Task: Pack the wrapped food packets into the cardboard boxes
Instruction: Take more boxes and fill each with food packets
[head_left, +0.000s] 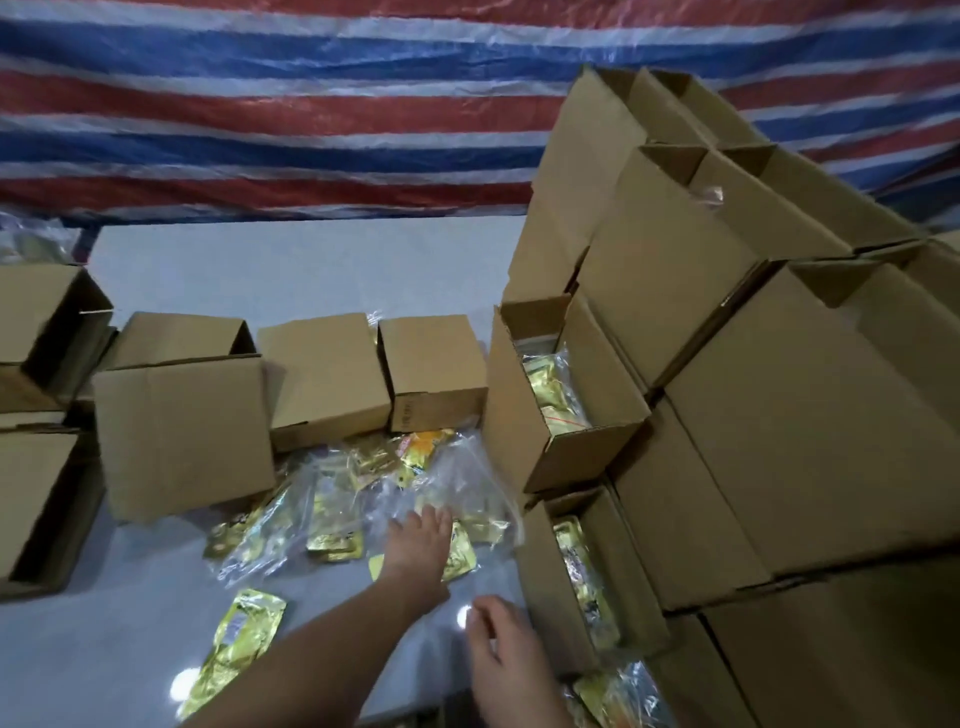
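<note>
Gold packets (363, 499) sit heaped mid-frame by open boxes (566, 395) (easy reach, I'd guess). Left hand (421, 545) lies spread flat on them; right hand (498, 639) hangs loosely curled, empty.

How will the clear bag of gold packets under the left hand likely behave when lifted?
Probably floppy: the clear bag lies crumpled and slack on the table. Its glossy film looks slippery, so the left hand may need a pinch. The loose gold packets inside will likely shift.
</note>
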